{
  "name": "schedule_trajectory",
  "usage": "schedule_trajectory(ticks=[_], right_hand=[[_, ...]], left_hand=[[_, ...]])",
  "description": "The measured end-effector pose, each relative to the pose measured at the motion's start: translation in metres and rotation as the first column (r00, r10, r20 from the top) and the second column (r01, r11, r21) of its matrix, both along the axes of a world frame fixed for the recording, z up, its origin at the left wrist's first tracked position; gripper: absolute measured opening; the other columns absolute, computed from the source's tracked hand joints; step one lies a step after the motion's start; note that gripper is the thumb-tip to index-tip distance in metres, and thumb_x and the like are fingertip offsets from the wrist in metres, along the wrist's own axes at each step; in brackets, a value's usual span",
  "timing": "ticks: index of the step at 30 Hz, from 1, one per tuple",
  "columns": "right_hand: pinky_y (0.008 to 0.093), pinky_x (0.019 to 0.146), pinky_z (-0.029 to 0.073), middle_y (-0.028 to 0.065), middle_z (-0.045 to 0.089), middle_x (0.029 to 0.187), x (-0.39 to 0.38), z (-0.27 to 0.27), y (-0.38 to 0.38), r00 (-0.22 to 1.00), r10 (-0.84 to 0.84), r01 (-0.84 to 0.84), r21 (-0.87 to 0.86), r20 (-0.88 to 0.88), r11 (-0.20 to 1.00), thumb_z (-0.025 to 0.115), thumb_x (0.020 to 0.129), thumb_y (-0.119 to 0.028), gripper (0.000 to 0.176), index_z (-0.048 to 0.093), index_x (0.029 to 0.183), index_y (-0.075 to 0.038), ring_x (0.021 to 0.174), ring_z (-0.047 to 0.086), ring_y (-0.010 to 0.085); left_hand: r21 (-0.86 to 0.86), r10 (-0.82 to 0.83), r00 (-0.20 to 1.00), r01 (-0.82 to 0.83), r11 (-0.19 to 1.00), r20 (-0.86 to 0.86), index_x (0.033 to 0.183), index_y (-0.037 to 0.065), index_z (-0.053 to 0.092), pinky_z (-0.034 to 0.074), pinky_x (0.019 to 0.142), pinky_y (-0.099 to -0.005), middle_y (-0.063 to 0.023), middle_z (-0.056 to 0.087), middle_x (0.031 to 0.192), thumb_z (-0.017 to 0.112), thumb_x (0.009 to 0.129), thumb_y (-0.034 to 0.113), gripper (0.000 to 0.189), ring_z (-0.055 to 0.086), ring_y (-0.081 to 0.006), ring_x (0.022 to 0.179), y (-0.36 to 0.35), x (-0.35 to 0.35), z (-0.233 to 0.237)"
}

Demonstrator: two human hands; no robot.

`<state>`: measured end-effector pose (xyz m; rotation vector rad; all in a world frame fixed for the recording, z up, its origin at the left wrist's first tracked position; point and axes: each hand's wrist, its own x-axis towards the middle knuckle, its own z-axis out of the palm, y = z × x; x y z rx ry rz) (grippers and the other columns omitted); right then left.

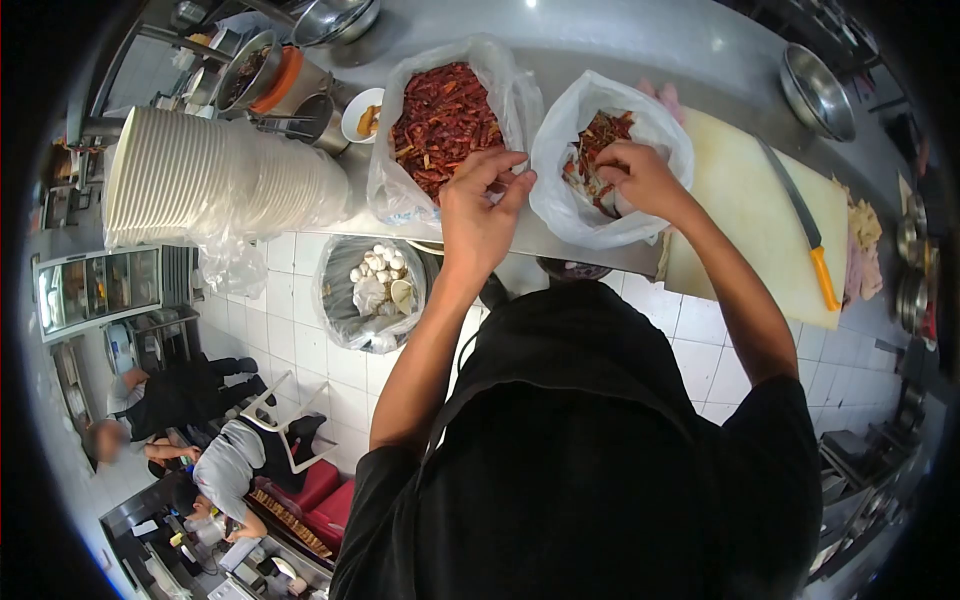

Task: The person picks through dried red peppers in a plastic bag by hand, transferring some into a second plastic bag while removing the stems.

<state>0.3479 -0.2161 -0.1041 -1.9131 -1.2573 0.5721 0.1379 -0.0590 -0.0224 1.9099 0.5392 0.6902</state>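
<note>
Left hand (480, 205) pinched shut beside big bag (395, 190); right hand (640, 178) grips chillies (600, 130) inside small bag (560, 200), upper centre. A hard pull could topple it.

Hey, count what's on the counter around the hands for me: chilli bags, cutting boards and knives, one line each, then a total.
Chilli bags: 2, the larger bag and the smaller bag
Cutting board: 1
Knife: 1
Total: 4
</note>
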Motion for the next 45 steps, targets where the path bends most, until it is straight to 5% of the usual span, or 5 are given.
schedule_trajectory(ticks=[11,14,18,23,45], right_hand=[[0.0245,0.073,0.051,0.0057,0.071,0.094,-0.033,0.035,0.001,0.432,0.027,0.275,0.16,-0.902,0.948,0.065,0.096,-0.012,0.02,0.069,0.111,0.0,0.082,0.064,0.011],[0.0269,0.074,0.051,0.008,0.071,0.095,-0.036,0.043,0.0,0.527,-0.035,0.241,0.109,-0.849,0.964,0.068,0.093,-0.013,0.016,0.071,0.103,-0.001,0.081,0.065,0.0134],[0.0371,0.08,0.053,0.0147,0.067,0.097,-0.024,0.026,-0.006,0.99,-0.133,0.133,-0.017,-0.042,0.991,0.068,0.084,-0.007,0.011,0.073,0.091,-0.001,0.089,0.066,0.0255],[0.0462,0.087,0.052,0.0176,0.063,0.099,-0.027,-0.005,-0.008,0.892,0.033,0.087,-0.243,0.451,0.966,0.063,0.075,-0.001,0.015,0.073,0.087,-0.001,0.1,0.063,0.0364],[0.0277,0.079,0.052,0.0069,0.073,0.093,-0.046,0.089,-0.016,0.868,-0.191,0.249,0.07,-0.459,0.966,0.069,0.089,-0.004,0.017,0.072,0.104,0.003,0.086,0.066,0.0123]], left_hand=[[-0.245,-0.104,0.994,0.091,0.965,-0.039,0.11,-0.003,0.071,0.053,0.072,-0.025,-0.0086,0.073,0.094,0.076,0.086,0.003,0.026,0.065,-0.0095,0.079,-0.035,0.025,-0.021],[-0.176,-0.07,0.996,0.059,0.983,-0.057,0.105,-0.003,0.072,0.051,0.07,-0.0233,-0.0057,0.073,0.086,0.074,0.087,0.003,0.019,0.063,-0.0085,0.075,-0.033,0.023,-0.018],[-0.132,0.026,0.999,-0.032,0.991,-0.046,0.103,-0.002,0.073,0.048,0.067,-0.0208,-0.0041,0.072,0.085,0.074,0.088,0.005,0.017,0.061,-0.0066,0.073,-0.001,0.015,-0.021],[0.158,0.277,0.961,-0.272,0.949,-0.014,0.104,-0.002,0.073,0.054,0.075,-0.0316,-0.0144,0.073,0.093,0.078,0.082,0.007,0.024,0.069,-0.0216,0.08,0.068,0.02,-0.009],[-0.011,-0.135,0.989,0.136,0.991,0.056,0.098,0.0,0.074,0.054,0.068,-0.0301,-0.0133,0.072,0.091,0.074,0.083,0.0,0.015,0.069,-0.0201,0.073,-0.03,0.031,-0.01]])
